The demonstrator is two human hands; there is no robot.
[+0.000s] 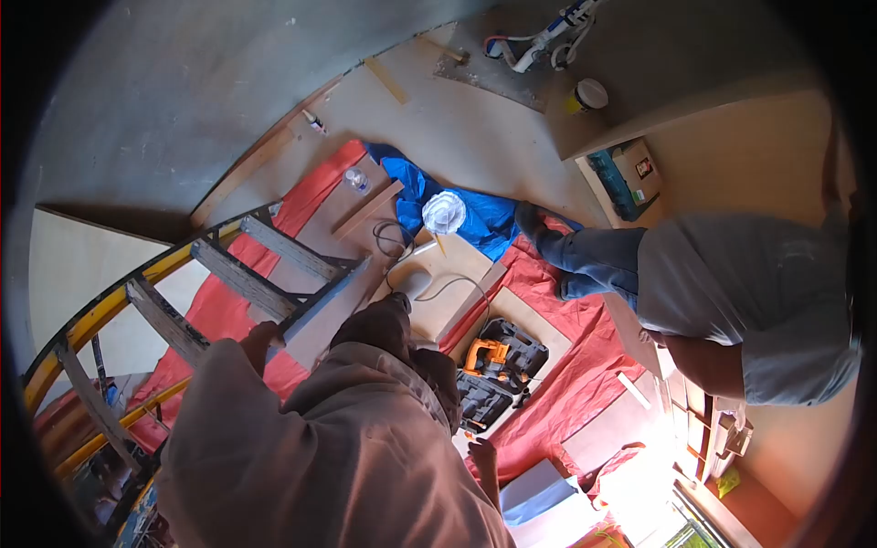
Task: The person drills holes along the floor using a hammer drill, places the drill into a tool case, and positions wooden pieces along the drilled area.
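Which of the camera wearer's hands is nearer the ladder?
The left hand, at the ladder; the right hand is well away, on the side of the orange tool.

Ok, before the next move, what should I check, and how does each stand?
1. Left hand at the ladder: ok; firmness of grip, cannot tell.
2. Right hand free: ok, nothing visible in it.
3. Orange power tool in its open case: ok.
4. Floor free of trip hazards: not ok, a cable loops across it.
5. Co-worker away from the ladder: ok.
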